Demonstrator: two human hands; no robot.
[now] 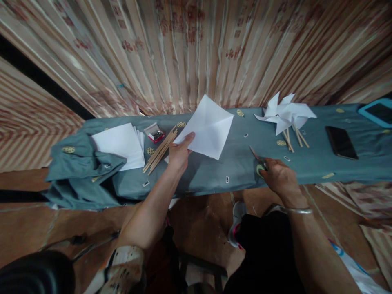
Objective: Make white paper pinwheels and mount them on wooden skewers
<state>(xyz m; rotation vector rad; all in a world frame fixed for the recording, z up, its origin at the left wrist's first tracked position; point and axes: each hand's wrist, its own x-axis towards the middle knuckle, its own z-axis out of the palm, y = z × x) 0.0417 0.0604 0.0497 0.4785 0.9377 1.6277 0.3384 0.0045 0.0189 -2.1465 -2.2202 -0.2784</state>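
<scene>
A white square paper sheet (208, 126) with faint diagonal creases is pinched at its left corner by my left hand (180, 153), thumb on top. The sheet is held tilted above the cloth-covered table. Over the table's front edge, my right hand (280, 175) is closed round a pair of scissors (260, 166) with a yellow-green handle. Their blades point up and to the left, apart from the paper. Just left of my left hand lie several thin wooden sticks (161, 151). Behind my right hand rest white paper pinwheels (283, 112) on wooden sticks.
A stack of white paper (118, 143) lies at the left, partly under a fold of the grey-green tablecloth (239, 175). Beside it is a small open box of pins (155, 134). At right are a dark phone (341, 142) and a blue-framed device (378, 112). A curtain (196, 53) hangs behind.
</scene>
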